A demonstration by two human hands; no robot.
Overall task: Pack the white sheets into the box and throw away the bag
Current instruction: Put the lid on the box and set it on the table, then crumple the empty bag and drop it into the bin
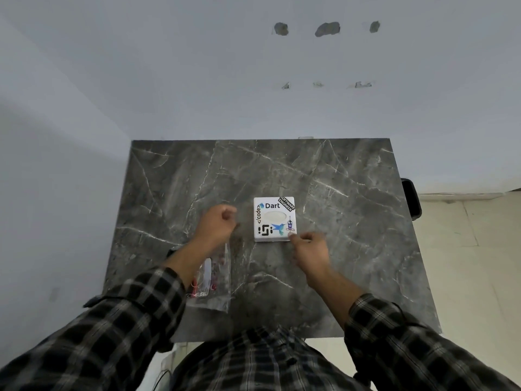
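Head | left grip [217, 224] fisted, empty | right grip [308, 244] pinching box [274, 218] corner

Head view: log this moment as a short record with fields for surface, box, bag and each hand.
surface: dark marble-pattern table
box: white sticker-covered box, closed, oval slot on top, mid-table
bag: clear plastic bag, flat, under the left forearm
left hand: left hand fisted above the bag's far end; grip unclear
right hand: right hand, fingertips at the box's near right corner
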